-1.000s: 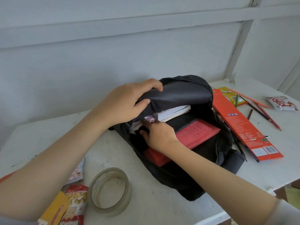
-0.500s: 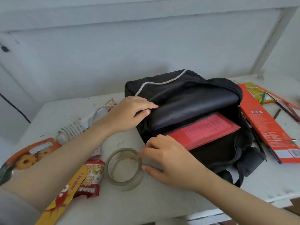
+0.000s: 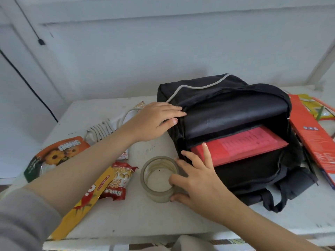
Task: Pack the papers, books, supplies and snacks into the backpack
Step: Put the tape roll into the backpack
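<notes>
Desk (image 3: 148, 220): white painted top, scuffed and specked, set against a pale grey-white panelled wall (image 3: 126, 57). A thin black cable (image 3: 27, 82) runs down the wall at left.

On the desk, right of centre: black fabric backpack (image 3: 235, 109), main compartment gaping toward the camera, with a flat red booklet (image 3: 250, 147) sticking out of the opening.

Person's left hand (image 3: 152, 122) rests on the backpack's left top edge, fingers straight and together, thumb apart below them.

Person's right hand (image 3: 199, 180) is at the clear ring-shaped tape roll (image 3: 157, 197), which sits on the desk just beside the backpack's near-left corner. One finger inside the ring, thumb outside, pinching its wall; other fingers spread up to the backpack's edge.

Left of the roll, partly under the left forearm: red peanut snack packet (image 3: 121, 178), long yellow snack packet (image 3: 87, 201), orange-and-green sunflower-print packet (image 3: 54, 156), white coiled cable bundle (image 3: 103, 131).

Along the backpack's right side lies a long orange-red cardboard box (image 3: 313, 142), with a yellow plastic wrapper (image 3: 315, 107) behind it. Grey sleeve (image 3: 21, 220) at lower left.
</notes>
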{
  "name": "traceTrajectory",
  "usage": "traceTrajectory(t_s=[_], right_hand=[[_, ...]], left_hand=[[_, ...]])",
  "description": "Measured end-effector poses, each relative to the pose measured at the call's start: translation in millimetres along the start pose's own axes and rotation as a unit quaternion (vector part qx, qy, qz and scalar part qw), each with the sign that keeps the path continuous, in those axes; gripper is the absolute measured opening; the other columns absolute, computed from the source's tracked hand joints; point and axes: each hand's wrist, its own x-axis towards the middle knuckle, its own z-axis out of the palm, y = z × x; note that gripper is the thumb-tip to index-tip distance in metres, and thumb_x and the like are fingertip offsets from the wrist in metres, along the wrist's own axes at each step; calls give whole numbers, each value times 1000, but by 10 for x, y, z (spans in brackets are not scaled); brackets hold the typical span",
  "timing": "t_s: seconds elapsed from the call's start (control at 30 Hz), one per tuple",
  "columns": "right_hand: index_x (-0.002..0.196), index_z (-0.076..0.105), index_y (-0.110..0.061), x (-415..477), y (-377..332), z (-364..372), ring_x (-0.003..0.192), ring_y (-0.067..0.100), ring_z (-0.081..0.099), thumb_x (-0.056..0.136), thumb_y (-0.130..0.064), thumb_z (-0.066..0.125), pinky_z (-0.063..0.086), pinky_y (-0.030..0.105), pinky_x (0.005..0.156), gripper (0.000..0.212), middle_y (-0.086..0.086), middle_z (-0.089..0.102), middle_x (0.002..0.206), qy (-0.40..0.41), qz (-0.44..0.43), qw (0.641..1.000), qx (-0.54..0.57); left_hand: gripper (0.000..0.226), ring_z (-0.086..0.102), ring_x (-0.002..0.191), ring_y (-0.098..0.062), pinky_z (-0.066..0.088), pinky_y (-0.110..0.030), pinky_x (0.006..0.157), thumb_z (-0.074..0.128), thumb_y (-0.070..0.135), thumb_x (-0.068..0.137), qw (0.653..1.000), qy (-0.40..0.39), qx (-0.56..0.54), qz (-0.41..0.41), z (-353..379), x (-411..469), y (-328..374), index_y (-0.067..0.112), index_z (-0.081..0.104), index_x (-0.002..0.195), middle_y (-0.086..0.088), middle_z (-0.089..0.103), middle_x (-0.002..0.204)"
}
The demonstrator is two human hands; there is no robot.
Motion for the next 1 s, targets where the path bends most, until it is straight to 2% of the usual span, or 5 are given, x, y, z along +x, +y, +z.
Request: traceTrajectory(t_s=[0.2, 0.33, 0.63, 0.8, 1.0], right_hand=[[92, 55, -39, -92, 54, -200, 130, 14, 36, 72, -58, 62, -11, 53, 113, 29, -6, 58, 123, 13, 29, 976, 216], [88, 60, -37, -195, 200, -494, 126, 7, 40, 65, -49, 76, -4, 47, 115, 30, -20, 54, 126, 91, 62, 944, 311], [80, 64, -37, -632, 953, -650, 123, 17, 45, 56, -32, 85, 9, 59, 112, 32, -19, 53, 121, 141, 280, 932, 183], [79, 66, -34, -742, 1241, -571, 119, 18, 52, 55, -36, 82, 30, 59, 104, 29, -13, 57, 122, 171, 341, 906, 183], [79, 62, -36, -676, 1456, -523, 115, 23, 56, 59, -35, 84, 31, 51, 101, 30, -5, 63, 123, 216, 404, 882, 109]], left_hand=[[46, 44, 123, -5, 15, -4, 99, 30, 42, 93, 1000, 8, -28, 0, 14, 44, 9, 26, 59, 124, 7, 55, 132], [37, 45, 113, 5, 13, 5, 91, 39, 35, 93, 998, 20, -57, -12, 10, 75, 17, 24, 64, 118, 8, 61, 123], [74, 50, 86, -9, 34, -25, 68, 44, 85, 59, 996, 32, 15, -84, 165, 242, 282, 26, 56, 102, 11, 57, 92], [57, 57, 69, -18, 42, -29, 58, 51, 70, 72, 988, 110, 88, -62, 287, 268, 386, 17, 55, 93, 2, 59, 71], [41, 47, 57, -15, 27, -21, 45, 51, 51, 84, 973, 199, 51, -105, 218, 321, 454, 11, 59, 91, -2, 60, 63]])
